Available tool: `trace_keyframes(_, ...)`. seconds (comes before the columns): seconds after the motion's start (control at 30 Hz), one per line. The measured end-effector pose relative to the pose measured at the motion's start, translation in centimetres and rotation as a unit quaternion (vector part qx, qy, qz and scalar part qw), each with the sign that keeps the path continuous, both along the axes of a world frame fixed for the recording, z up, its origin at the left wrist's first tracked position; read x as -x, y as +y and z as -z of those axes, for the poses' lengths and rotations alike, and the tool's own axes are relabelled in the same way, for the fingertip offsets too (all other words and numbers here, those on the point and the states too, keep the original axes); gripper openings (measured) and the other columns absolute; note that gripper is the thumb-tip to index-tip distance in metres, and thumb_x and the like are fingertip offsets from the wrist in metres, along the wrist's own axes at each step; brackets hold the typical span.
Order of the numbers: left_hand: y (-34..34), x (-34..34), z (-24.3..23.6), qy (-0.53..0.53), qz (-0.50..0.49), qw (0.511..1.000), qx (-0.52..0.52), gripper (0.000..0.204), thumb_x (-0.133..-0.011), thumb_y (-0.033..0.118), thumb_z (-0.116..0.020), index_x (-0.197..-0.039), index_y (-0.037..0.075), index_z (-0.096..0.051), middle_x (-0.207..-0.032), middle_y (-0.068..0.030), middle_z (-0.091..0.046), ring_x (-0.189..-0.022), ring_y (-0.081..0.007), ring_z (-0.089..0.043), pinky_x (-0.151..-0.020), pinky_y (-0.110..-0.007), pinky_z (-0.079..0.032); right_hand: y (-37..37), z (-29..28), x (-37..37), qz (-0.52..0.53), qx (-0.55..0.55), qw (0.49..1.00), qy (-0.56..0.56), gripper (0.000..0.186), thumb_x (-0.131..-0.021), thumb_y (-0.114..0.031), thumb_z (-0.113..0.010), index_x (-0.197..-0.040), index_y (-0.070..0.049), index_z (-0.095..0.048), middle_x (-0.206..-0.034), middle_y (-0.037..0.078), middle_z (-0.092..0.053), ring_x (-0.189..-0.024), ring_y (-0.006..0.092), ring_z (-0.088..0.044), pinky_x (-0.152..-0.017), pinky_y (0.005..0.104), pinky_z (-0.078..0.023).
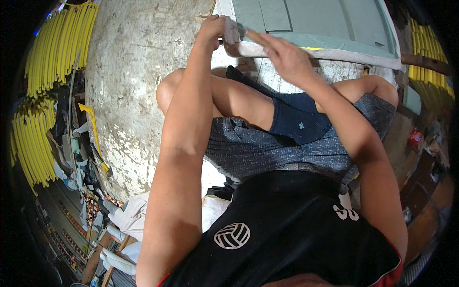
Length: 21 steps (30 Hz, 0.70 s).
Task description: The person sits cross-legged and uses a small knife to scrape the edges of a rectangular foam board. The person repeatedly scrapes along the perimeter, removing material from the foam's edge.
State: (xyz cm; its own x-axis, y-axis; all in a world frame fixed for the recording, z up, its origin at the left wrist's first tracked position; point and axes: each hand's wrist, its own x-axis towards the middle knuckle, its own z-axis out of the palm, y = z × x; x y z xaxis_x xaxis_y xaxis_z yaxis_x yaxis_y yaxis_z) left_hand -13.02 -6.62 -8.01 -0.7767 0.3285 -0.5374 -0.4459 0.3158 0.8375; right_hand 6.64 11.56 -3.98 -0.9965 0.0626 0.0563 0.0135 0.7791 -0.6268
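Note:
A large flat grey-green panel (315, 19) with pale cloth strip (267, 50) along its edge lies in front of me. At its near left corner my left hand (210, 32) is closed on a whitish piece of cloth (231, 30) that folds round the corner. My right hand (289, 60), slightly blurred, grips a flat wooden stick (256, 37) over the panel's near edge, a little right of that corner. Whether the stick touches the cloth I cannot tell. A short yellow mark shows on the edge beside my right hand.
I sit cross-legged on a worn, paint-flecked board (124, 95). Bundles of yellow strips (60, 48) stand at the far left, more yellow strips (423, 48) at the right. A yellow-handled saw-like tool (98, 138) and cloth scraps lie left. A brown bar (420, 60) sticks out beyond the panel's right corner.

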Motion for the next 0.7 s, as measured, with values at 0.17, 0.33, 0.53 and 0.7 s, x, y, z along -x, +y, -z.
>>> trace_keyframes(0.17,1.6,0.9,2.5,0.088,-0.025,0.993,0.076,0.053,-0.095,0.03,-0.066,-0.13,-0.009,-0.058,-0.114,-0.0242,-0.069,-0.1,-0.0326,-0.069,-0.077,-0.045,-0.056,4.4,-0.2,4.1,0.024,0.1,0.993,-0.059,0.055,-0.099,-0.037,-0.064,-0.145,-0.009,-0.055,-0.112,0.018,-0.072,-0.087,0.0233,-0.068,-0.08,0.0358,-0.054)
trace_keyframes(0.33,0.9,0.7,2.5,0.124,-0.012,0.988,0.093,0.052,-0.092,0.028,-0.071,-0.125,-0.01,-0.061,-0.11,-0.0209,-0.072,-0.094,-0.0291,-0.07,-0.078,-0.043,-0.056,5.4,-1.3,7.5,-0.023,0.061,0.996,-0.065,0.048,-0.1,-0.041,-0.06,-0.138,-0.011,-0.063,-0.104,0.017,-0.075,-0.082,0.027,-0.071,-0.077,0.04,-0.055)
trace_keyframes(0.53,0.4,1.2,2.6,0.033,0.055,0.998,0.017,0.034,-0.093,0.018,-0.069,-0.118,-0.005,-0.064,-0.102,-0.0131,-0.071,-0.086,-0.0228,-0.069,-0.07,-0.039,-0.056,5.6,0.5,9.8,-0.057,0.11,0.985,-0.123,0.042,-0.101,-0.035,-0.061,-0.137,-0.015,-0.066,-0.087,0.009,-0.072,-0.067,0.0117,-0.062,-0.06,0.0295,-0.049)
trace_keyframes(0.7,1.7,0.4,1.2,0.021,0.033,0.998,0.045,0.027,-0.093,0.014,-0.066,-0.113,-0.005,-0.066,-0.097,-0.0112,-0.07,-0.083,-0.0216,-0.067,-0.07,-0.038,-0.055,5.5,0.1,9.9,-0.037,0.088,0.986,-0.134,0.041,-0.102,-0.036,-0.061,-0.136,-0.015,-0.067,-0.078,0.006,-0.068,-0.064,0.011,-0.058,-0.062,0.0272,-0.051)
